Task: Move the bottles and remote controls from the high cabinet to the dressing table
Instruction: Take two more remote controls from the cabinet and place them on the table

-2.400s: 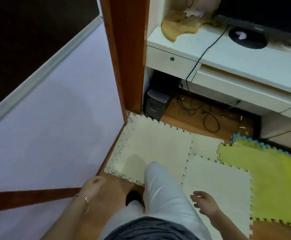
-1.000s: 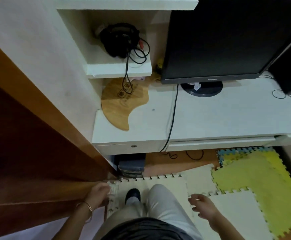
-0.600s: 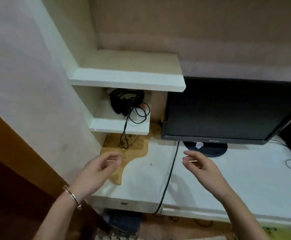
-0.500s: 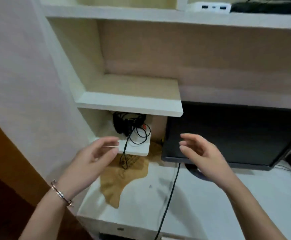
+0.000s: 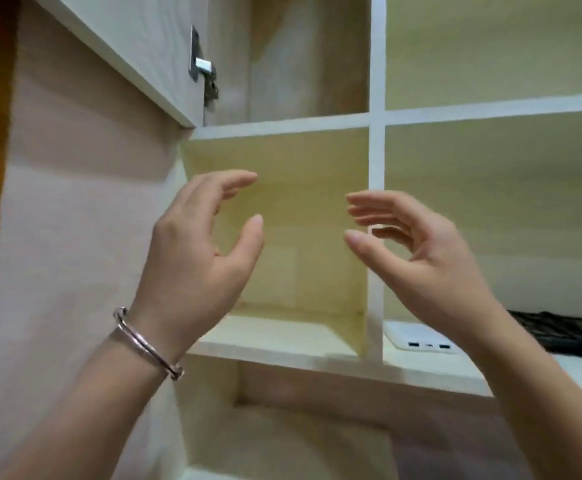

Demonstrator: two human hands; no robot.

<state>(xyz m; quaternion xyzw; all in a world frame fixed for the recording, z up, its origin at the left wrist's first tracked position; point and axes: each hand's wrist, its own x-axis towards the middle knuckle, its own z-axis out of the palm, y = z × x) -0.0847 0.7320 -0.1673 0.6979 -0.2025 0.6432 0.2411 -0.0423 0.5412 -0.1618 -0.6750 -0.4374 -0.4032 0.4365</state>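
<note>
The high cabinet (image 5: 375, 98) fills the view, with its door (image 5: 137, 46) open at 10 o'clock. The left hand (image 5: 199, 258) at 9 o'clock and the right hand (image 5: 417, 251) at 3 o'clock are raised before a compartment, fingers loosely spread, holding nothing. At 4 o'clock a black bundle (image 5: 566, 334) and a white box with ports (image 5: 417, 336) lie on the shelf. A bracelet (image 5: 144, 344) rings the left wrist.

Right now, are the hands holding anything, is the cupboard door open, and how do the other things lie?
left hand: open, fingers loosely curved, holding nothing.
right hand: open, holding nothing.
cabinet door: swung open.
white box: lying flat on the shelf.
black bundle: lying on the same shelf.
bracelet: worn on the left wrist.
</note>
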